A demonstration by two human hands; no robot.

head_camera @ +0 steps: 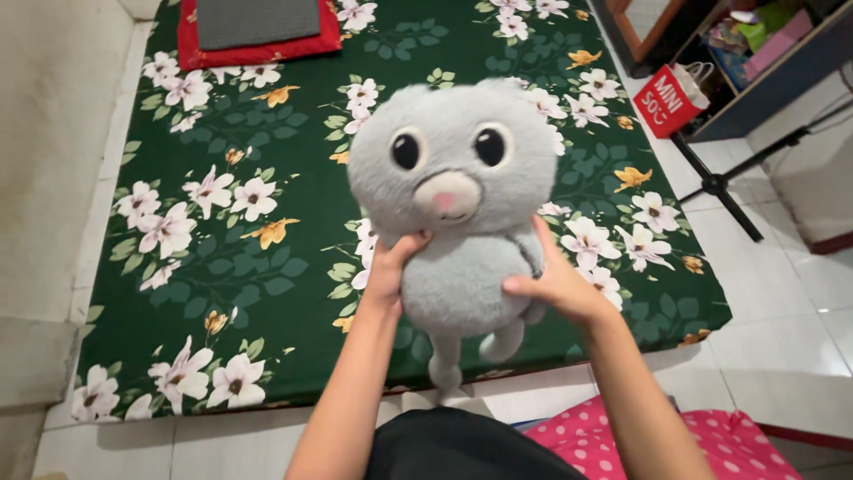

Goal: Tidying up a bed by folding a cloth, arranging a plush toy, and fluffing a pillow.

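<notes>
A grey plush animal [458, 191] with big black eyes and a pink nose hangs upright in front of me, facing the camera. My left hand [388, 267] grips its body on the left side under the head. My right hand [558, 283] clasps the body's right side, thumb across the front. The toy's small legs dangle below my hands, above the near edge of a dark green mattress [222, 267] printed with white and yellow flowers.
A red and grey cushion [253, 31] lies at the mattress's far end. A red paper bag [668, 100], a black stand's legs [720, 182] and a cluttered shelf [764, 44] are at the right on white floor tiles. A pink dotted fabric [711, 440] is near my lap.
</notes>
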